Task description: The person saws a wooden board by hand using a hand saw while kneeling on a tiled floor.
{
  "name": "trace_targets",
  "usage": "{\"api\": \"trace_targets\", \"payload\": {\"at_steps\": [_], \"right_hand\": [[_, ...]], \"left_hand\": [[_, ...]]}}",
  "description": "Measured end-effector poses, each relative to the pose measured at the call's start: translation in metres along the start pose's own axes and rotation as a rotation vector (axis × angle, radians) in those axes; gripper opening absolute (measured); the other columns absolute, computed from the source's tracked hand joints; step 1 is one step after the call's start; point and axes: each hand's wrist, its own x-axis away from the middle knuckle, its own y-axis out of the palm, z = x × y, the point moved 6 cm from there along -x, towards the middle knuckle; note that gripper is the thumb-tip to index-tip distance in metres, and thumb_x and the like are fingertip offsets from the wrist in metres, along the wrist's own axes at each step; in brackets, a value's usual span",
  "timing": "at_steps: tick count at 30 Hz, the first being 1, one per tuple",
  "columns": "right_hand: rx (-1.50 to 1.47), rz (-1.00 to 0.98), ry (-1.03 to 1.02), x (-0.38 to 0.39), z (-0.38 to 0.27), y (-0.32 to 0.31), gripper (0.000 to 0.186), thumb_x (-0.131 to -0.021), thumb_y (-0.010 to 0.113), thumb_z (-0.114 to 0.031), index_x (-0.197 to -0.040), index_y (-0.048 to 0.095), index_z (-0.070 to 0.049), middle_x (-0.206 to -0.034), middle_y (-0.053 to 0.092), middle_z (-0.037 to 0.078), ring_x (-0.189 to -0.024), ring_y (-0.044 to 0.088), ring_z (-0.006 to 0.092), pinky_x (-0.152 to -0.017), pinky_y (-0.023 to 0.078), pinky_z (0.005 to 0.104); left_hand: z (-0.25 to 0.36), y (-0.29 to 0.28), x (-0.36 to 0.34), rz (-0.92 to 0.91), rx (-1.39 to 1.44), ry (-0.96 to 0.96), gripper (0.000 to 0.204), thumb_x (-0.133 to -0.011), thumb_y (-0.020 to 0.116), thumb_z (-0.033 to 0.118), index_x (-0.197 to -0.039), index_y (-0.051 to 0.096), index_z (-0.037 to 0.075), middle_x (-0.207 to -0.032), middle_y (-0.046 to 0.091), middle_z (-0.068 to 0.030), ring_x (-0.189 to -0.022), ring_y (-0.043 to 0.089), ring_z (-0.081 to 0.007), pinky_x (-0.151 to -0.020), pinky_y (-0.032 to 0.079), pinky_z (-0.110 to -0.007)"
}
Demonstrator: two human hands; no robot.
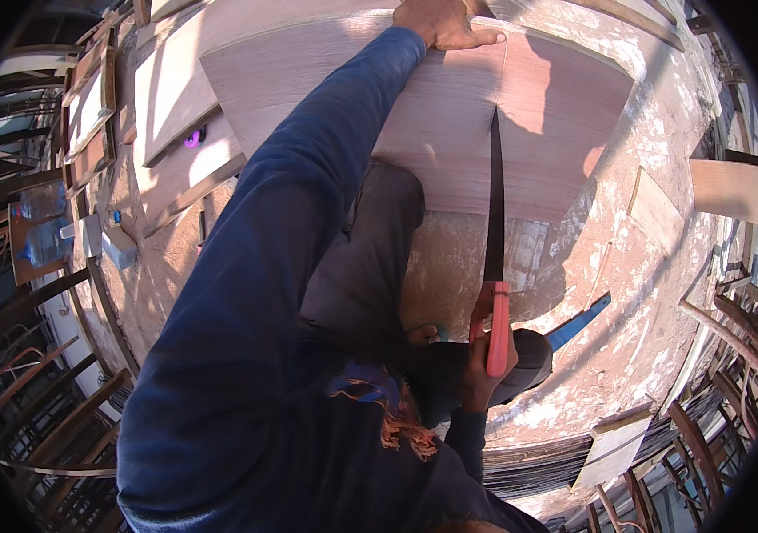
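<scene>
A handsaw (495,204) with a dark blade and a red-pink handle points away from me. My right hand (488,360) is closed around its handle, close to my right knee. The blade crosses the near edge of a reddish plywood sheet (566,107), and its tip meets a thin straight line running to the far edge. My left hand (441,22) lies on that far edge with the thumb stretched toward the line; its other fingers are partly out of sight. My left knee (397,186) rests against or over the sheet's near edge.
A blue tapered strip (579,324) lies on the paint-spotted floor beside my right knee. More boards (179,89) lie at the far left, with a purple round item (192,139) on one. Plastic bottles (44,242) stand at left. A wood offcut (654,211) and thin dark rods (539,468) are at right.
</scene>
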Motion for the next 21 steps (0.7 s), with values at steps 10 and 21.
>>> {"api": "trace_targets", "payload": {"at_steps": [10,21], "right_hand": [[-0.242,0.045,-0.124,-0.217,-0.041,0.087,0.033,-0.085,0.068,-0.008,-0.116,0.066,0.003,-0.091,0.070,0.013,-0.084,0.066,0.0207,-0.079,0.051,0.0341],[-0.241,0.135,-0.235,-0.206,-0.070,0.088,0.044,-0.089,0.070,-0.019,-0.129,0.063,-0.002,-0.103,0.072,0.021,-0.094,0.071,0.0320,-0.081,0.053,0.0383]], "left_hand": [[0.008,0.019,-0.016,-0.201,-0.017,0.030,0.108,-0.079,0.041,0.088,-0.124,0.063,-0.007,-0.121,0.066,-0.0268,-0.115,0.063,-0.0394,-0.097,0.049,-0.047],[0.026,0.020,-0.026,-0.183,-0.014,-0.044,0.119,-0.070,0.045,0.094,-0.126,0.060,-0.009,-0.121,0.066,-0.0271,-0.113,0.065,-0.0376,-0.095,0.051,-0.045]]}}
